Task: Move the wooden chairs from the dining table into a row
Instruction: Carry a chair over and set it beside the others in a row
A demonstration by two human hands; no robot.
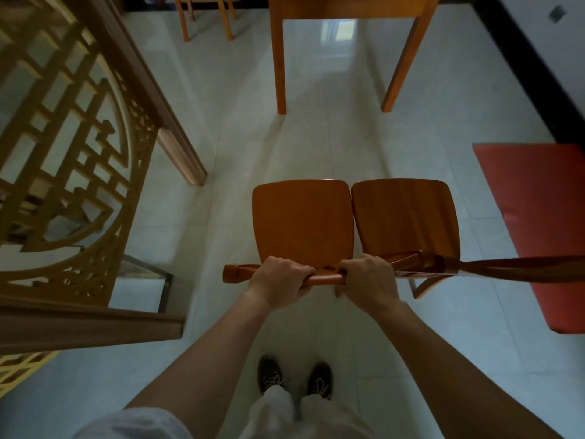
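Open pale tiled floor (316, 147) runs ahead to the orange wooden bench (348, 7), its legs well apart from the chairs. A carved lattice wooden screen (69, 147) crowds the left and a red cushioned seat (538, 223) sits near the right. Left hand (280, 282) and right hand (367, 280) both wrap the top rail of the near orange-brown wooden chair (302, 220), its seat edge touching a second matching wooden chair (405, 213) on the right.

Pale glossy tile floor (221, 128), furniture standing on it.
Two wooden chairs (302, 223) side by side at centre, table legs (281, 74) beyond, red mat (538, 223) right, lattice screen (72, 172) left, person's shoes (294, 377) below.
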